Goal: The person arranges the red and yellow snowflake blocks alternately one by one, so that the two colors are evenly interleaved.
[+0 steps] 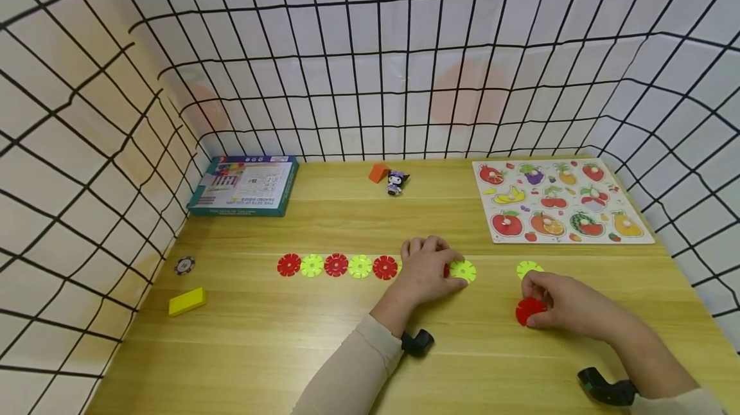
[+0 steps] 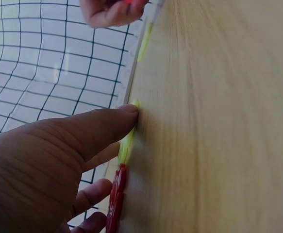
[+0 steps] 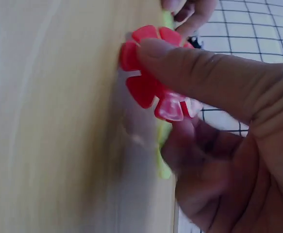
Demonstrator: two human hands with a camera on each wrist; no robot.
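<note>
Red and yellow-green notched plastic discs, shaped like flowers, lie in an alternating row; a red disc (image 1: 289, 265) forms its left end. My left hand (image 1: 424, 270) is over the row's right part and hides some discs. Its thumb and forefinger hold opposite edges of the yellow disc (image 1: 465, 272) at the right end, flat on the table. To the right, my right hand (image 1: 569, 306) pinches a red disc (image 3: 143, 90) between thumb and fingers, tilted above the wood. Just behind that hand lies a separate yellow disc (image 1: 528, 268), partly covered by the fingers.
A fruit puzzle board (image 1: 569, 203) is at the back right, a boxed set (image 1: 245, 185) at the back left. An orange block (image 1: 378, 173) and small figurine (image 1: 396, 182) stand at the back. A poker chip (image 1: 185, 265) and yellow block (image 1: 187, 301) lie left. Black-grid walls (image 1: 399, 55) enclose the table.
</note>
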